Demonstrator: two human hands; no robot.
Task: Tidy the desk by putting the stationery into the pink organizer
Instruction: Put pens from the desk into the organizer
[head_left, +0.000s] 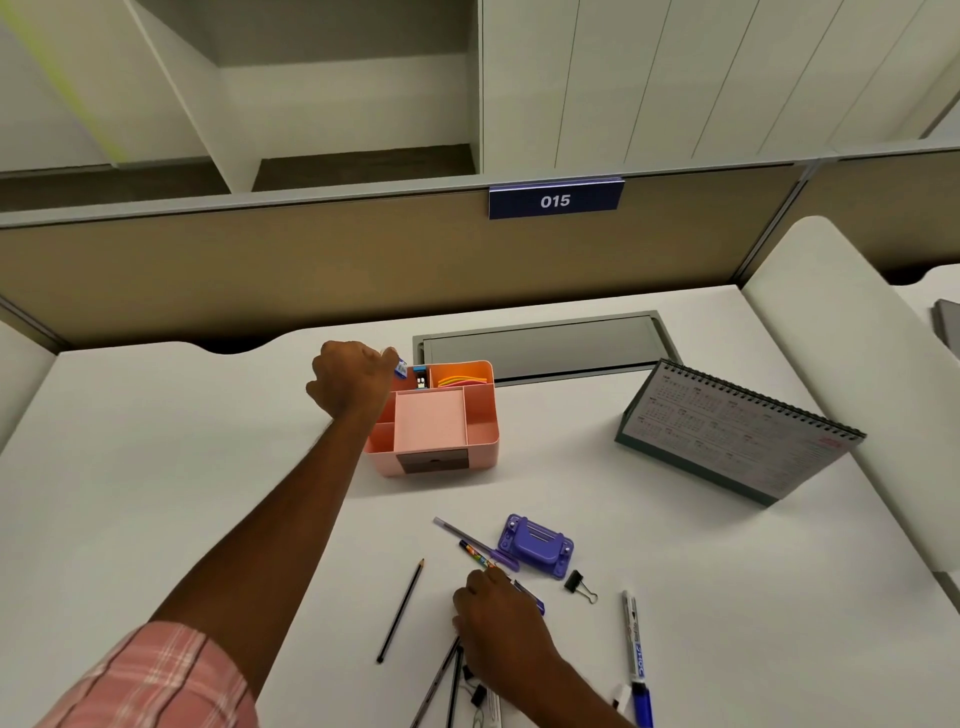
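The pink organizer (480, 434) stands mid-desk, with orange and yellow sheets in its back right compartment. My left hand (348, 376) hovers over its back left corner, pinching a small blue and white item (400, 368). My right hand (498, 618) rests on the desk over a pile of pens, fingers closed around a dark purple pen (530, 595). Loose nearby: a lilac pen (467, 538), a patterned pen (477, 554), a black pencil (401, 610), a purple hole punch (536, 545), a black binder clip (577, 583), a white marker (634, 639).
A spiral desk calendar (737, 431) stands to the right. A grey cable hatch (540, 345) lies behind the organizer, by the beige partition. More pencils (441, 680) and small clips (475, 693) lie at the near edge, with a blue-capped marker (643, 706).
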